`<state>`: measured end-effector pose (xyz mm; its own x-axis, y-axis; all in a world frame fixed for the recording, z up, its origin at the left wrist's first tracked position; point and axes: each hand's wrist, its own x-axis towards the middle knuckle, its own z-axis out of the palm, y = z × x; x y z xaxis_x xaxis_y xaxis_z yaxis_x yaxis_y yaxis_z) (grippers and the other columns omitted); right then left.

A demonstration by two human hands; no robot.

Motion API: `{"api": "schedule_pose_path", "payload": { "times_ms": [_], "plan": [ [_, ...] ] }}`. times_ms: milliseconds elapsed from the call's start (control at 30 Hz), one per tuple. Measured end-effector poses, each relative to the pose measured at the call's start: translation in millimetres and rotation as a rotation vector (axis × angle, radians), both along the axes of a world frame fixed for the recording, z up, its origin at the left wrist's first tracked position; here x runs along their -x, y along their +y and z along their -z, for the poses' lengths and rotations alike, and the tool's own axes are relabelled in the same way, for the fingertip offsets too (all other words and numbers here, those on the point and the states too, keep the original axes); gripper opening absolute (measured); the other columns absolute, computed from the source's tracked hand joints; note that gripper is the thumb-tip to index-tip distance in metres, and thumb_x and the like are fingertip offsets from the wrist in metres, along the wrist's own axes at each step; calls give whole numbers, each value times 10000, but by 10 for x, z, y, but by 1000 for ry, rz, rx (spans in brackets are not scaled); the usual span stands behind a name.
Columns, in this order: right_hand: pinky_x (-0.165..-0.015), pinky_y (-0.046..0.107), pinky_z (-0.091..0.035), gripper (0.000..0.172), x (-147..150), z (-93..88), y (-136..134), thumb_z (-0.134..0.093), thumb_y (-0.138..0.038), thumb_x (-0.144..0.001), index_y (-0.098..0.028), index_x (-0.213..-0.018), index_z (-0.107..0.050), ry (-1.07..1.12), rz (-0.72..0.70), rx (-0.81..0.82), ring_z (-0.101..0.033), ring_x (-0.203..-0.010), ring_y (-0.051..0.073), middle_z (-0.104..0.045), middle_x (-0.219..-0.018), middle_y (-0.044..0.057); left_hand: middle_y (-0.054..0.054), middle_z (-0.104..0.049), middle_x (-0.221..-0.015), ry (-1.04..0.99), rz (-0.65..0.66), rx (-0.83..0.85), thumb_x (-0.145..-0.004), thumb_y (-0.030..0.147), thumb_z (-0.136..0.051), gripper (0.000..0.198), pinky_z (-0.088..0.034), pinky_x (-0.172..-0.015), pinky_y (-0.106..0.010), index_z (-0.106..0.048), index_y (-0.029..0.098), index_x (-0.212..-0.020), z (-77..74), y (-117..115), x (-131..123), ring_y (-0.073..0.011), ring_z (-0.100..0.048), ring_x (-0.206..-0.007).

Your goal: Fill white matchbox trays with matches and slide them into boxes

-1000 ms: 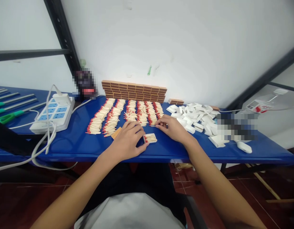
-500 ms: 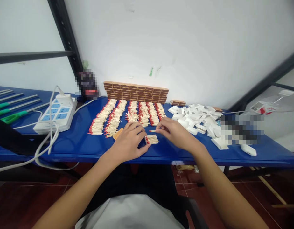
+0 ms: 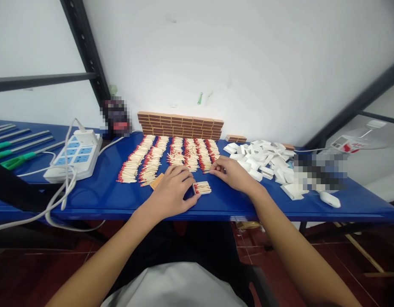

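Observation:
A small open matchbox tray [image 3: 201, 187] holding a few red-tipped matches lies on the blue table [image 3: 97, 196]. My left hand [image 3: 173, 187] rests curled beside it, thumb and fingers touching the tray's left end. My right hand [image 3: 233, 174] reaches to the near end of the rows of loose matches [image 3: 171, 155], fingertips pinched together on matchsticks there. An orange matchbox sleeve [image 3: 156, 181] lies flat just left of my left hand.
A wall of stacked brown matchboxes [image 3: 180, 125] stands at the back. A heap of white empty trays [image 3: 265, 160] lies right, with a white mouse [image 3: 330, 199]. A power strip [image 3: 74, 155] with cables and green-handled tools [image 3: 14, 160] lie left.
My right hand carried a match toward the tray half a second ago, then went back to the near end of the match rows. The left hand stayed on the tray.

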<state>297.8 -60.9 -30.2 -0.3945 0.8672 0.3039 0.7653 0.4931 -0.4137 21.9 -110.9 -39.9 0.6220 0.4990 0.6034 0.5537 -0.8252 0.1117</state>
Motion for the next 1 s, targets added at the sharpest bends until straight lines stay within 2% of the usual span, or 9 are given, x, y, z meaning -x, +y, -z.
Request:
{"api": "schedule_pose_path", "payload": {
  "times_ms": [1000],
  "plan": [
    [-741, 335, -438, 112, 22, -19, -39, -625, -279, -1003, -217, -921, -671, 8, -55, -2, -566, -796, 214, -609, -841, 38, -105, -760, -1108, 7, -2, 18, -978, 369, -683, 192, -465, -1089, -520, -735, 188, -1017, -16, -9, -3, -331, -627, -1215]
  ]
}}
